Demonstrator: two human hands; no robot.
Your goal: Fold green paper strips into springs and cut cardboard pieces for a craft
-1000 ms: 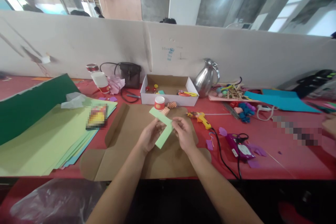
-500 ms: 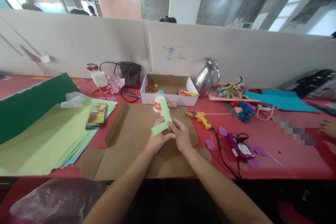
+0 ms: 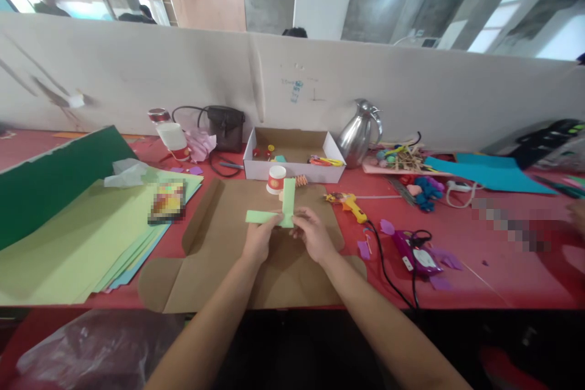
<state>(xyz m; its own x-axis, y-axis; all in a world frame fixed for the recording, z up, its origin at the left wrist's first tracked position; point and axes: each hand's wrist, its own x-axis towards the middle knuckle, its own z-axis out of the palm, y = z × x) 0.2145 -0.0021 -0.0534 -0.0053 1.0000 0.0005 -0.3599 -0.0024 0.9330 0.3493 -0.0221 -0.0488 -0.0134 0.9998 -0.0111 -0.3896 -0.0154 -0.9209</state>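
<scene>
**Green paper strip (image 3: 289, 198) crossed at a corner, two arms loose**

A bare concrete room (image 3: 269, 3) lies beyond a white partition (image 3: 183, 73). The red bench (image 3: 457, 225) carries coloured sheets (image 3: 59, 244) at left, a yellow glue gun (image 3: 350, 206) at right, and flattened cardboard (image 3: 219, 237) in the near middle. Over the cardboard, the left hand (image 3: 258, 242) and right hand (image 3: 317, 237) are close together, both pinching the strip near its corner. One arm points far, the other left. Folding seems barely begun: the corner looks formed, the arms unfolded. Whether it is one piece or two, I cannot tell.
</scene>
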